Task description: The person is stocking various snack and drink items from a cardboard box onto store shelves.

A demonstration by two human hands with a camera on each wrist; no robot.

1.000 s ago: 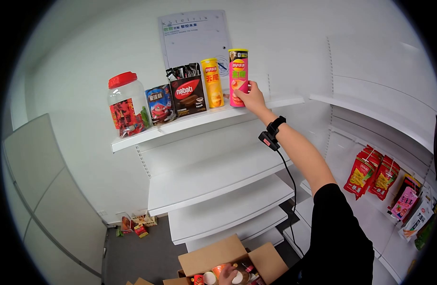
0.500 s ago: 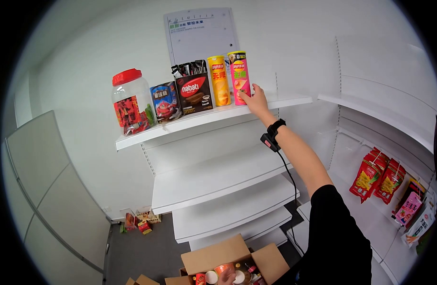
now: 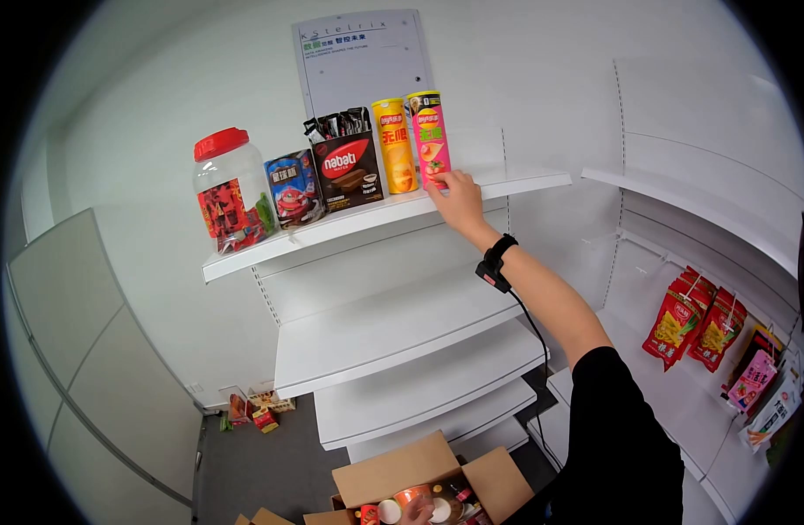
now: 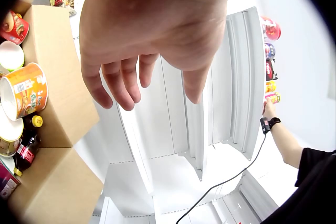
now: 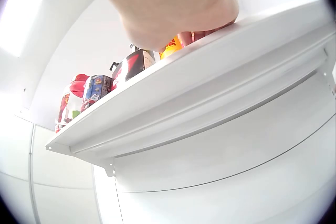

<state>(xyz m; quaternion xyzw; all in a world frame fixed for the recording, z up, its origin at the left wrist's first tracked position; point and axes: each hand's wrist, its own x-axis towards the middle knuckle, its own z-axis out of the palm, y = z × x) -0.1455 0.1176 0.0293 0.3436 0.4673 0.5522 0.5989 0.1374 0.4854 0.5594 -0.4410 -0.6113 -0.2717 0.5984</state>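
Note:
In the head view my right hand (image 3: 459, 199) is at the foot of a pink chip canister (image 3: 431, 140), its fingertips touching the lower right of it. The canister stands upright on the top shelf, close beside a yellow chip canister (image 3: 394, 147). The right wrist view shows the back of my right hand (image 5: 176, 8) over the shelf edge, its fingertips mostly hidden. My left hand (image 4: 152, 29) hangs loosely with nothing in it, near the open cardboard box (image 3: 398, 465). Inside the box are an orange instant noodle tub (image 4: 29, 90), white-lidded tubs and bottles.
Further left on the top shelf (image 3: 332, 226) stand a dark nabati wafer box (image 3: 348, 171), a blue snack pouch (image 3: 294, 188) and a red-lidded jar (image 3: 231, 192). Several white shelves sit below. Red snack bags (image 3: 679, 317) hang at the right. A black cable (image 3: 535, 367) trails from my right wrist.
The pink canister has moved left, up beside the yellow one. My right hand has loosened its grip on it and slid down to its foot. The left hand stays by the box.

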